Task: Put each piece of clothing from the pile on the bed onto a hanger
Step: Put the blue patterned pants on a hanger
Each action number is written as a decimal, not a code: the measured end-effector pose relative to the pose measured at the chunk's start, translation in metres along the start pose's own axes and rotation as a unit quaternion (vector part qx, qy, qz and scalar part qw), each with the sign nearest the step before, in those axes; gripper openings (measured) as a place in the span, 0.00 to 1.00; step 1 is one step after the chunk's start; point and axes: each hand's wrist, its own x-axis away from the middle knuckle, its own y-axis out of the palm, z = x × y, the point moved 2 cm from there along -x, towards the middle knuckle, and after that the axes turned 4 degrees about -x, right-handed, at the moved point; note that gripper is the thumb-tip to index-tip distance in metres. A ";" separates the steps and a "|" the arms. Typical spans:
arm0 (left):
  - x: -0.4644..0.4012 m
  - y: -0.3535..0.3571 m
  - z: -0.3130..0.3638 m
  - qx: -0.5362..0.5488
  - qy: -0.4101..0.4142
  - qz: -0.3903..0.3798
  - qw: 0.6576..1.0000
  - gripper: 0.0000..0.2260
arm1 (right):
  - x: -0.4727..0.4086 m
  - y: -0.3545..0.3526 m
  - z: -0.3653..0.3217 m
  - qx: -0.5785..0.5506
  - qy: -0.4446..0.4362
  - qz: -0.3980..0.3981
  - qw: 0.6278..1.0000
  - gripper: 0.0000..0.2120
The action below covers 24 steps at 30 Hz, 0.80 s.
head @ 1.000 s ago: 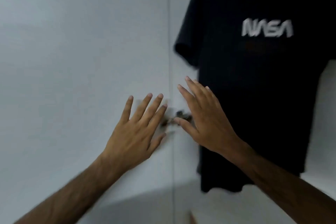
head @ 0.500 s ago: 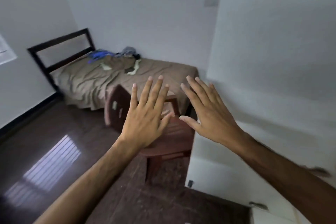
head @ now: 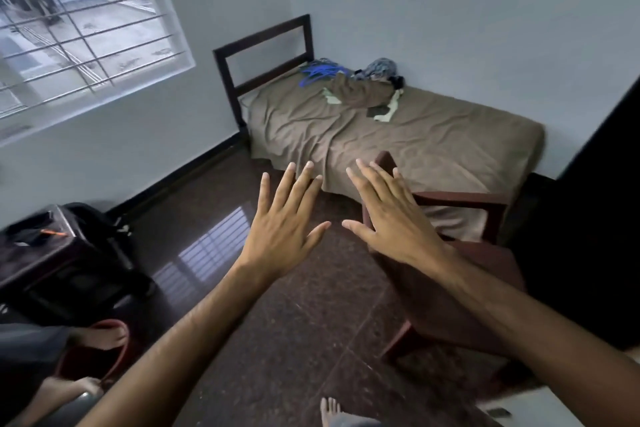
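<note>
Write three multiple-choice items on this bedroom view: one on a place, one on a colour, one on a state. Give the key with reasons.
1. Where does the clothing pile lie?
A. On the bed, near the headboard
B. On the chair
C. On the floor

2. What colour are the hangers beside the pile?
A. Red
B. Blue
C. White

3. How are the left hand and right hand?
A. Both grip clothing
B. One holds a hanger
C. Both open and empty

Key: 1 A, the pile sits on the brown sheet by the headboard. 2 B, they show bright blue. 3 C, the fingers are straight and spread.
</note>
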 end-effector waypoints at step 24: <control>-0.332 0.240 -0.462 0.085 0.161 0.017 0.983 0.33 | -0.510 0.232 -0.027 -0.005 0.180 -0.013 0.984 0.41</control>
